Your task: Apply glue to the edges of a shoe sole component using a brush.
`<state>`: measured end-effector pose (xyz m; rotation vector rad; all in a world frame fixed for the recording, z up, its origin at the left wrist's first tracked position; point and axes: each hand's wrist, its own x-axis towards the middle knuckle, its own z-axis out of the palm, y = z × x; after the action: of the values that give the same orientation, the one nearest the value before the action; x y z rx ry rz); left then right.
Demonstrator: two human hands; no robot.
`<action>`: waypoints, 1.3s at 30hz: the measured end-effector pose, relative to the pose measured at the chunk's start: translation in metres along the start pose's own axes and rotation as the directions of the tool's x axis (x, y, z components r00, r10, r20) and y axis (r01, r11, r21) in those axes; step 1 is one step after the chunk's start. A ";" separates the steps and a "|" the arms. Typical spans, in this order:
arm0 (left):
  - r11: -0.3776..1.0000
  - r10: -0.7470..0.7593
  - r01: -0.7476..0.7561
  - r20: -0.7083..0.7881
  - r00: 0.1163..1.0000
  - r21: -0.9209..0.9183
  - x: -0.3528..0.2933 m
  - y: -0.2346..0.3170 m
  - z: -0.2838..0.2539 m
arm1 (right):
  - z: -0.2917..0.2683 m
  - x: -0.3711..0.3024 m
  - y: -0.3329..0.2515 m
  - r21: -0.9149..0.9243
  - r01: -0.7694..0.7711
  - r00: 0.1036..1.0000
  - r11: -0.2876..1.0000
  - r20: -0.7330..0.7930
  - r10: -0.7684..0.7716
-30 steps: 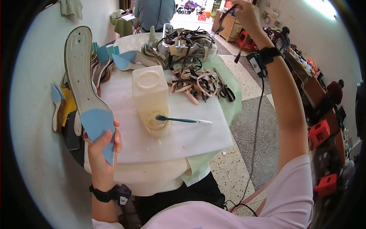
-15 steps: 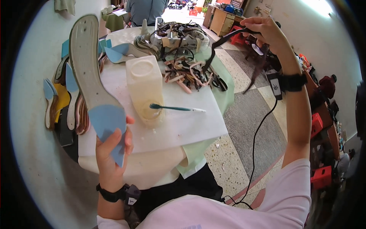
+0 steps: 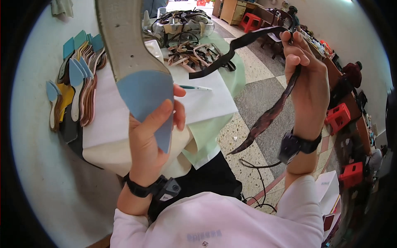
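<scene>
Blue-ended insole (image 3: 144, 89) stands upright over the left part of the table, its far end cut off by the upper edge of the view. Its pointed near end sits in the left hand (image 3: 145, 131), which is closed round it: the thumb lies flat on the blue face and the fingers wrap behind, showing past the right edge. Most of the length therefore rises beyond the grip, so a firm, steady thumb would likely keep it from swinging or twisting. On the right, well apart from the insole, the right hand (image 3: 306, 74) holds a dark strip (image 3: 244, 40) between its fingers; how the thumb bears on it I cannot tell. One length runs left and ends near the insole's right side, while another hangs near and left; whether these are one piece is unclear. Good handling would probably mean gripping the strip lightly, letting it lie untwisted, and keeping its hanging end off the black cable (image 3: 259, 167) just beside it. The brush (image 3: 198, 87) lies beyond the left fingers, best left unbrushed by either hand.
</scene>
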<state>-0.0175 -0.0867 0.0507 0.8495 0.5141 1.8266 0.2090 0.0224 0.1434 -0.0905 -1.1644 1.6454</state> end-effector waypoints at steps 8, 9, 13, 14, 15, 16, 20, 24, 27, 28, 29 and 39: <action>0.999 -0.041 0.041 0.023 0.999 -0.012 -0.018 -0.049 -0.004 | 0.019 -0.037 0.058 0.173 0.344 0.938 0.923 -0.101 -0.330; 0.999 -0.037 0.039 0.051 0.998 -0.037 -0.020 -0.053 -0.003 | 0.024 -0.039 0.064 0.106 0.413 0.902 0.905 -0.188 -0.389; 0.987 -0.140 0.145 0.077 0.987 -0.064 -0.030 -0.056 0.003 | 0.036 -0.043 0.086 -0.064 0.539 0.782 0.840 -0.333 -0.527; 0.987 -0.140 0.145 0.076 0.987 -0.065 -0.032 -0.057 0.003 | 0.034 -0.043 0.092 -0.087 0.589 0.745 0.803 -0.326 -0.582; 0.976 -0.193 0.200 0.079 0.978 -0.085 -0.035 -0.058 0.003 | 0.034 -0.042 0.097 -0.126 0.594 0.728 0.795 -0.336 -0.598; 0.961 -0.247 0.256 0.084 0.965 -0.105 -0.036 -0.059 0.003 | 0.033 -0.041 0.100 -0.129 0.593 0.727 0.795 -0.340 -0.597; 0.932 -0.289 0.303 0.094 0.953 -0.200 -0.037 -0.063 -0.006 | 0.026 -0.042 0.108 -0.195 0.592 0.709 0.782 -0.335 -0.620; 0.953 -0.252 0.265 0.098 0.963 -0.150 -0.034 -0.066 -0.011 | 0.006 -0.049 0.103 -0.251 0.560 0.711 0.790 -0.345 -0.613; 0.972 -0.232 0.233 0.041 0.972 -0.022 -0.031 -0.069 -0.008 | -0.023 -0.066 0.095 -0.288 0.503 0.752 0.815 -0.318 -0.577; 0.971 -0.237 0.237 0.023 0.971 -0.012 -0.029 -0.071 -0.009 | -0.035 -0.075 0.088 -0.297 0.458 0.807 0.838 -0.257 -0.532; 0.970 -0.244 0.244 0.007 0.970 -0.002 -0.027 -0.073 -0.010 | -0.041 -0.084 0.080 -0.347 0.350 0.830 0.870 -0.315 -0.459; 0.934 -0.320 0.292 0.116 0.940 0.206 -0.024 -0.114 -0.003 | -0.054 -0.153 0.051 -0.878 -0.471 0.844 -0.081 -0.422 -0.331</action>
<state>0.0566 -0.0638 -0.0364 0.9639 0.6891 1.4330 0.2704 -0.0593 0.0073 -1.5970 -1.6736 0.2273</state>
